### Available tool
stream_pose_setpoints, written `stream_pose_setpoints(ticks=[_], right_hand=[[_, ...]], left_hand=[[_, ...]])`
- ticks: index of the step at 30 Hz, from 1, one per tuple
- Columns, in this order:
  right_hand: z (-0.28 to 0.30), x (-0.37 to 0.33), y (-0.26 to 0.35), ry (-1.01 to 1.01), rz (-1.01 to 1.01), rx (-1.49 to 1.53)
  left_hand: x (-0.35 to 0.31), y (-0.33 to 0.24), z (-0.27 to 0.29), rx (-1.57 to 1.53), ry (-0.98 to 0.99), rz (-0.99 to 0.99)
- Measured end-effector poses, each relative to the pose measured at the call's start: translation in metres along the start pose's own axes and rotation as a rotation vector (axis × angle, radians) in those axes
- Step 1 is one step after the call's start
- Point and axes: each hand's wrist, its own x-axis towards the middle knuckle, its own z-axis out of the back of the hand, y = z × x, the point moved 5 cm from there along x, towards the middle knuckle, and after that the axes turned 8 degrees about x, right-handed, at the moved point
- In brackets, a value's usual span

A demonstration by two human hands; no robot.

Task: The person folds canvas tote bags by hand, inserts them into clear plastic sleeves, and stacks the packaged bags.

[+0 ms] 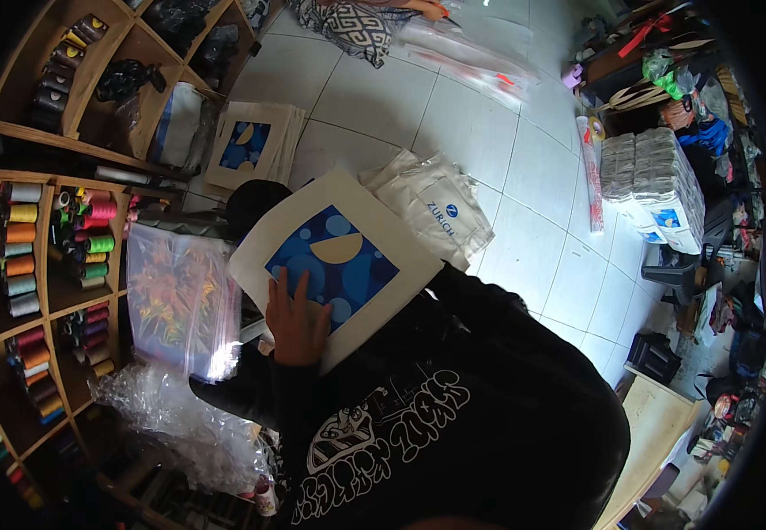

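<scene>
So my left hand (297, 325) is laid on a cream panel (352, 272) with a blue print of bubbles and a pale half-disc — fingers stretched out and a bit spread, resting over the lower left of the print, nothing clenched in it. The panel sits tilted just ahead of my black sweatshirt (471, 415), overlapping it along the lower edge. My right sleeve (475, 296) runs up to the panel's right corner, but the hand itself is hidden, so I can't tell if it's gripping anything.

Just past the panel, a little to the right, there's a pile of whitish bags (440, 212) with a small blue logo on the tile floor (542, 212). Up and left is a stack of similar printed panels (243, 146), leaning near the wooden shelving (21, 140). That shelving is loaded with thread spools (96, 245) in all sorts of colours — pink, green, orange, grey.

Left of my hand I've got a shiny clear plastic packet (180, 300), with crumpled clear plastic (180, 428) below it. Way up top, someone else's hand (433, 10) shows beside a black-and-white patterned cloth (343, 31).
</scene>
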Motion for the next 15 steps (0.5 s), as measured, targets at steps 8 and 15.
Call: stream_pose_setpoints(ticks=[8,15], right_hand=[[0.058,0.035,0.018,-0.288,0.301,-0.074],[0.144,0.018,0.092,-0.786,0.525,-0.001]], left_hand=[[0.001,0.000,0.003,0.009,0.025,0.031],[0.003,-0.002,0.005,0.024,0.056,0.051]])
